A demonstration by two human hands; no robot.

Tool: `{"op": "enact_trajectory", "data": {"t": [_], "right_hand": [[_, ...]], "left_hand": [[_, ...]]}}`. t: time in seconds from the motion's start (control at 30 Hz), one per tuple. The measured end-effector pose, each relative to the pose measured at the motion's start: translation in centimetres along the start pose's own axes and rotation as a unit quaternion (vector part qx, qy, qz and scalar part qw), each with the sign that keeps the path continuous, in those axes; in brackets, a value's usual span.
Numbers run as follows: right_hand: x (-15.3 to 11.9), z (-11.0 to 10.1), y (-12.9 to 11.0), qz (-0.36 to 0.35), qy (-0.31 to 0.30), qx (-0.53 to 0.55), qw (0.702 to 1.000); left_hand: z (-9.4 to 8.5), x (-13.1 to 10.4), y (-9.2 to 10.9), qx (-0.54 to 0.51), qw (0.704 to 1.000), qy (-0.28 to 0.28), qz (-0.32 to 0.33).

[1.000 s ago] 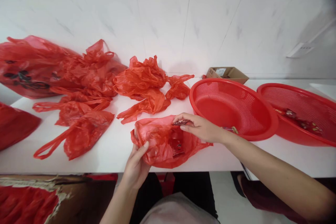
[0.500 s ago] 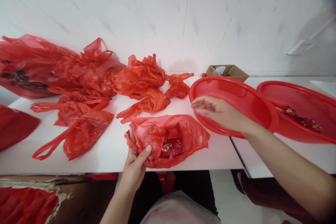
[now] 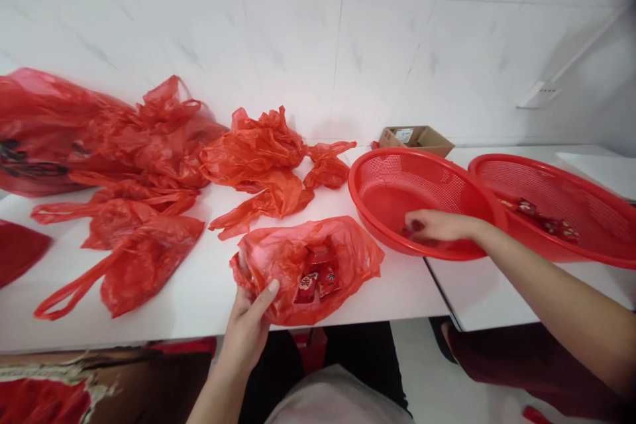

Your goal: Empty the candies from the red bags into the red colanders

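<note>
My left hand grips the near left edge of an open red plastic bag, thumb on top. Inside the bag lie small red printed packets. My right hand reaches down into the nearer red perforated basket, its fingers closed on a small dark red packet that they partly hide. A second red basket, to the right, holds several small red wrapped pieces.
Crumpled red bags lie behind the open bag, and filled red bags stand at the left. A small cardboard box sits by the wall. Below the table are a torn carton and a person's dark red trouser leg.
My right hand has gone from above the nearer basket's left rim down inside it and closed on a small packet. My left hand still holds the bag. The view has shifted slightly right.
</note>
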State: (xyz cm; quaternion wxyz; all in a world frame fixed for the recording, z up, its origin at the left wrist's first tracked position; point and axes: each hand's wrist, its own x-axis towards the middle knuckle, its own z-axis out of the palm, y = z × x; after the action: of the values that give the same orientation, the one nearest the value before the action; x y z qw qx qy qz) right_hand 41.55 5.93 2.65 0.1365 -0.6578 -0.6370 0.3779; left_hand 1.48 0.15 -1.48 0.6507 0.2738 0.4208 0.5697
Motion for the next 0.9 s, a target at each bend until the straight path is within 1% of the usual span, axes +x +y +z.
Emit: {"op": "enact_trajectory", "data": {"t": [0.03,0.07,0.1,0.13,0.17,0.2,0.23,0.27,0.3,0.33,0.37,0.4,0.43,0.47,0.5,0.53,0.57,0.63,0.7,0.73,0.77,0.83,0.9], "right_hand": [[-0.2,-0.2,-1.3,-0.003,-0.006,0.036,0.999],[-0.4,-0.2,-2.9,-0.016,0.005,0.075,0.997],[-0.6,0.2,-4.6,-0.038,0.033,0.113,0.992],[-0.9,1.0,-6.4,-0.067,0.066,0.140,0.986],[-1.2,2.0,-8.3,-0.101,0.084,0.158,0.979],[-1.5,3.1,-9.9,-0.132,0.078,0.162,0.975],[-1.7,4.3,-11.3,-0.159,0.055,0.145,0.975],[-1.8,5.3,-12.3,-0.189,0.061,0.105,0.974],[-2.0,6.0,-12.8,-0.213,0.091,0.049,0.972],[-2.1,6.4,-12.8,-0.226,0.138,-0.011,0.964],[-2.4,6.5,-12.2,-0.225,0.197,-0.070,0.952],[-2.7,6.5,-11.2,-0.208,0.249,-0.123,0.938],[-3.2,6.5,-9.9,-0.181,0.286,-0.166,0.926],[-3.8,6.8,-8.3,-0.150,0.306,-0.200,0.919],[-4.5,7.4,-6.8,-0.123,0.309,-0.234,0.914],[-5.3,8.3,-5.4,-0.126,0.311,-0.259,0.906],[-6.2,9.7,-4.3,-0.145,0.324,-0.269,0.896],[-7.7,12.8,-3.0,-0.181,0.358,-0.272,0.874],[-8.7,15.6,-2.8,-0.185,0.383,-0.271,0.864],[-8.9,16.4,-3.0,-0.178,0.388,-0.269,0.864],[-8.9,16.8,-3.2,-0.171,0.388,-0.266,0.865],[-8.6,16.3,-3.7,-0.165,0.393,-0.257,0.868],[-8.2,14.7,-4.2,-0.164,0.418,-0.245,0.859]], "left_hand": [[-0.1,0.0,0.0,0.001,1.000,0.001,-0.001],[-0.1,0.0,0.0,0.000,1.000,-0.001,-0.003],[0.0,0.0,0.1,-0.002,1.000,-0.003,-0.006],[0.0,0.0,0.1,-0.004,1.000,-0.004,-0.010],[0.1,-0.1,0.2,-0.006,1.000,-0.003,-0.014],[0.3,-0.1,0.2,-0.008,1.000,0.000,-0.016],[0.5,-0.1,0.2,-0.009,1.000,0.002,-0.019],[0.6,-0.1,0.3,-0.010,1.000,0.003,-0.021],[0.8,-0.2,0.3,-0.011,1.000,0.003,-0.024],[0.9,-0.3,0.4,-0.012,1.000,0.003,-0.025],[0.9,-0.4,0.6,-0.015,1.000,0.004,-0.024],[0.9,-0.5,0.8,-0.018,1.000,0.009,-0.020],[0.8,-0.6,0.9,-0.022,1.000,0.016,-0.015],[0.7,-0.7,1.1,-0.025,0.999,0.023,-0.009],[0.4,-0.7,1.2,-0.027,0.999,0.031,-0.006],[0.2,-0.7,1.2,-0.027,0.999,0.039,-0.008],[0.0,-0.7,1.1,-0.025,0.998,0.047,-0.015],[-0.3,-0.6,0.8,-0.016,0.998,0.058,-0.035],[-0.3,-0.5,0.3,-0.007,0.997,0.058,-0.043],[-0.2,-0.4,0.2,-0.004,0.998,0.053,-0.041],[-0.1,-0.3,0.1,0.000,0.998,0.047,-0.038],[0.1,-0.2,0.0,0.009,0.999,0.041,-0.033],[0.1,-0.2,0.1,0.019,0.999,0.037,-0.033]]}}
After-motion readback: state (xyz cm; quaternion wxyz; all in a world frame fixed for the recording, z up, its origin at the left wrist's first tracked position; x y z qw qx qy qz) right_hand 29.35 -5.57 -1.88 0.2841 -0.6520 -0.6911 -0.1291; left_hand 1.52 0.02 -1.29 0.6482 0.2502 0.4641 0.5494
